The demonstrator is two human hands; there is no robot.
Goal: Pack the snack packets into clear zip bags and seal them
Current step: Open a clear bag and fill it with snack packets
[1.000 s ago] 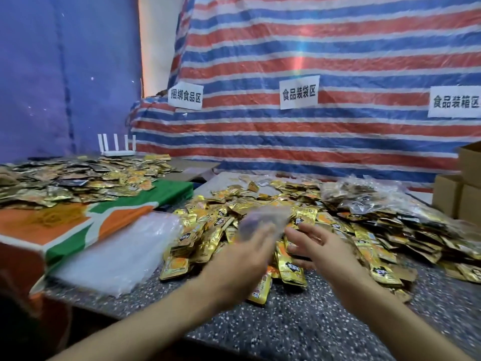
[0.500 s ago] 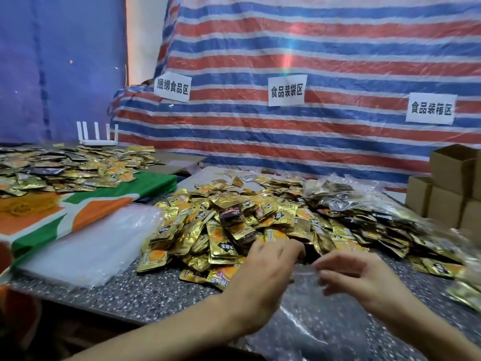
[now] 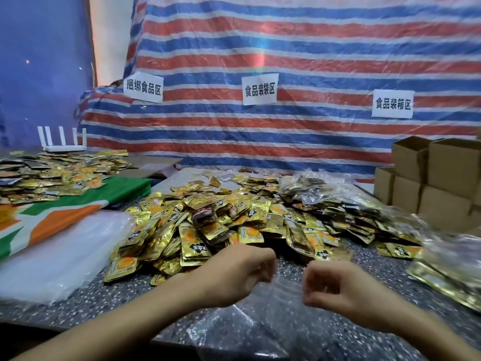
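Here, head view: left grip (image 3: pixel 235 273) and right grip (image 3: pixel 338 287), fingers curled, each pinching top edge of clear zip bag (image 3: pixel 250 324). Bag lies on speckled bench (image 3: pixel 112 300), near front edge. Heap of gold snack packets (image 3: pixel 221 225) just beyond knuckles.

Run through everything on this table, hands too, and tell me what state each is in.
Zip bag, empty, held between both hands.
Left hand, pinching its top edge.
Right hand, pinching the same edge.
Snack packets, loose heap, unpacked.
Spare bags, flat stack, unused.
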